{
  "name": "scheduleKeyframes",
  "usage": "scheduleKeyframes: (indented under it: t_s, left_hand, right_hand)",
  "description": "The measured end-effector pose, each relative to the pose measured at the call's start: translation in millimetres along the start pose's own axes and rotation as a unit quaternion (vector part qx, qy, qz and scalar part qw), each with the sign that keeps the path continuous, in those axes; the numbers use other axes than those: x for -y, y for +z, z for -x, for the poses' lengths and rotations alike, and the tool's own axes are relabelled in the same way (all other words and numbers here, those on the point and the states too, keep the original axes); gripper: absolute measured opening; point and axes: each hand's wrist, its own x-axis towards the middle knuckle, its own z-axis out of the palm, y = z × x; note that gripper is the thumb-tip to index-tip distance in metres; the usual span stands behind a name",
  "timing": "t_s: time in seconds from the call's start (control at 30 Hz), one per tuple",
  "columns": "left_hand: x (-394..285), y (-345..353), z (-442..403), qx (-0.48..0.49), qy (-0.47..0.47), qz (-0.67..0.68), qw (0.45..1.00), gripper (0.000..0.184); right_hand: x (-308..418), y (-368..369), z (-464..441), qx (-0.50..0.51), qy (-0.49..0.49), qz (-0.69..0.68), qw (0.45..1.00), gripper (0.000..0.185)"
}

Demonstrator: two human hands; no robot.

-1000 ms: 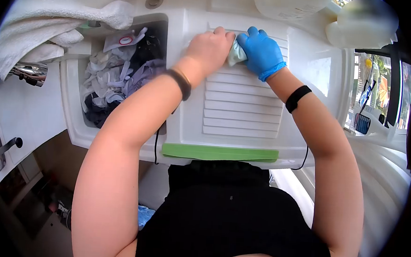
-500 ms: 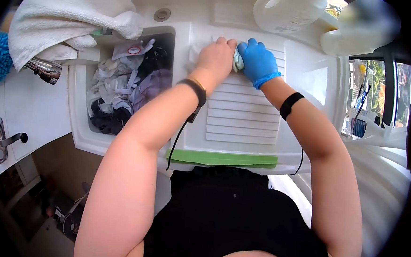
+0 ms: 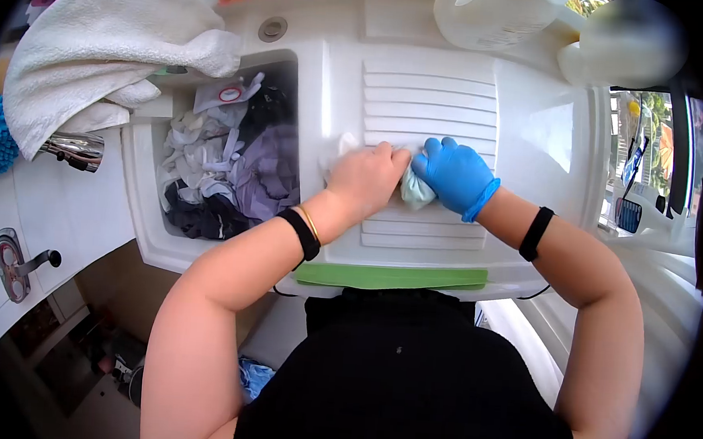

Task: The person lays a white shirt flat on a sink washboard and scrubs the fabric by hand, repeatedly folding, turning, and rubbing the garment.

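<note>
A small pale green cloth [image 3: 417,193] is bunched between my two hands over the white ribbed washboard [image 3: 431,104]. My left hand [image 3: 368,177], bare, is closed on the cloth's left side, and some whitish fabric shows beyond its knuckles. On the right side my right hand [image 3: 454,174], in a blue glove, has its fingers curled round the same cloth. The fingertips of both hands nearly meet. Part of the cloth hangs out below them, toward me.
Left of the washboard, a basin [image 3: 147,167] holds white, lilac and dark clothes [image 3: 266,170]. A white towel [image 3: 113,36] hangs at the upper left. Plastic jugs [image 3: 493,15] stand along the back. A green strip [image 3: 392,277] lines the front edge.
Both hands have moved down the washboard toward me with the cloth between them. More of the cloth shows below the fingers than half a second ago.
</note>
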Motion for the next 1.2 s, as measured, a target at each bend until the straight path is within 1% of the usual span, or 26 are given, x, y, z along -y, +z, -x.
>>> scheduleKeyframes:
  t_s: [0.03,0.1,0.13,0.17,0.2,0.3,0.37,0.43,0.47,0.5,0.57,0.63,0.67,0.7,0.73,0.77,0.83,0.87,0.9,0.97,1.03,1.07,1.1,1.13,1.17,1.2]
  left_hand:
    - [-6.1,0.9,10.3,-0.015,0.023,-0.042,0.999,0.022]
    - [15.3,2.9,-21.9,-0.042,-0.012,-0.047,0.998,0.022]
    - [33.9,-3.2,-48.2,-0.104,-0.018,-0.065,0.992,0.022]
    - [52.8,-13.1,-77.8,-0.118,-0.047,-0.085,0.988,0.022]
    - [52.3,-31.4,-95.2,-0.12,-0.059,-0.113,0.985,0.021]
    - [44.5,-3.0,-73.7,-0.158,-0.088,-0.06,0.982,0.023]
    - [20.7,0.9,-14.6,-0.056,0.006,-0.038,0.998,0.024]
    - [27.3,0.9,-18.0,-0.034,0.021,-0.042,0.998,0.023]
    - [22.6,5.4,-9.0,-0.014,0.024,-0.036,0.999,0.023]
    - [35.1,-4.1,-33.0,-0.039,0.005,-0.045,0.998,0.022]
    - [51.4,-15.2,-68.6,-0.079,-0.061,-0.042,0.994,0.023]
    - [55.3,-19.8,-93.7,-0.128,-0.099,-0.041,0.986,0.024]
    - [45.5,-13.9,-80.1,-0.11,-0.113,-0.036,0.987,0.024]
    - [32.6,-11.6,-53.5,-0.088,-0.085,-0.012,0.992,0.023]
    - [23.9,-2.4,-23.3,-0.069,-0.019,-0.01,0.997,0.022]
    - [8.7,-1.1,6.4,-0.016,0.023,-0.004,1.0,0.023]
    - [-0.2,-2.5,9.4,0.028,0.005,-0.04,0.999,0.023]
    - [9.5,-2.5,-4.2,-0.028,-0.001,-0.023,0.999,0.021]
    - [32.0,-3.3,-33.9,-0.085,-0.009,-0.01,0.996,0.02]
    - [80.4,14.7,-93.3,-0.111,-0.054,0.01,0.992,0.016]
    - [54.4,-0.7,-79.8,-0.107,-0.077,-0.01,0.991,0.018]
    - [32.6,-4.7,-55.7,-0.098,-0.093,-0.014,0.991,0.019]
    - [22.1,1.2,-24.5,-0.086,-0.021,-0.025,0.996,0.023]
    - [6.7,-2.2,0.3,0.012,0.001,-0.046,0.999,0.025]
    - [4.5,4.8,4.1,-0.007,0.0,-0.082,0.997,0.024]
    - [14.8,4.5,-12.3,-0.048,-0.009,-0.066,0.997,0.024]
  right_hand:
    - [5.7,0.5,2.7,0.013,-0.029,0.034,0.999,0.017]
    - [-19.2,-0.6,-23.5,-0.033,0.004,0.001,0.999,0.014]
    - [-31.8,-11.6,-45.4,-0.048,0.068,0.009,0.997,0.018]
    - [-46.7,-12.9,-70.7,-0.068,0.123,0.031,0.99,0.023]
    - [-51.8,-17.0,-86.9,-0.085,0.171,0.028,0.981,0.023]
    - [-38.0,-11.8,-69.8,-0.08,0.156,-0.002,0.984,0.021]
    - [-8.1,-1.9,-20.0,-0.02,0.036,0.003,0.999,0.018]
    - [2.7,-0.6,-5.6,0.018,-0.029,0.016,0.999,0.017]
    - [-11.6,6.4,-16.8,-0.02,-0.022,-0.006,1.0,0.02]
    - [-24.7,-1.7,-34.5,-0.069,0.015,-0.021,0.997,0.023]
    - [-49.1,-13.2,-81.5,-0.066,0.154,0.008,0.986,0.024]
    - [-45.5,-15.5,-87.9,-0.1,0.195,0.003,0.976,0.023]
    - [-40.9,-17.3,-76.6,-0.07,0.164,0.001,0.984,0.022]
    - [-25.2,-20.1,-56.6,-0.033,0.129,-0.007,0.991,0.021]
    - [-6.9,-16.5,-28.3,0.018,0.055,0.006,0.998,0.02]
    - [2.3,-11.1,-9.5,0.07,-0.018,0.016,0.997,0.019]
    - [-12.4,-3.3,-16.7,0.007,-0.037,0.023,0.999,0.017]
    - [-15.5,2.1,-18.6,-0.017,-0.049,0.017,0.998,0.016]
    - [-29.8,-7.4,-41.4,-0.049,0.008,0.01,0.999,0.015]
    - [-25.7,-6.7,-58.9,-0.064,0.088,0.011,0.994,0.017]
    - [-40.4,-12.8,-77.6,-0.096,0.169,0.028,0.98,0.019]
    - [-26.1,-12.3,-56.2,-0.041,0.129,0.013,0.991,0.018]
    - [-9.5,-11.5,-29.8,-0.003,0.059,0.02,0.998,0.018]
    - [-1.1,-8.7,-17.2,0.015,0.03,0.028,0.999,0.018]
    - [3.9,-5.0,-10.3,0.038,0.002,0.033,0.999,0.018]
    - [-7.9,-6.4,-21.9,0.011,0.028,0.027,0.999,0.018]
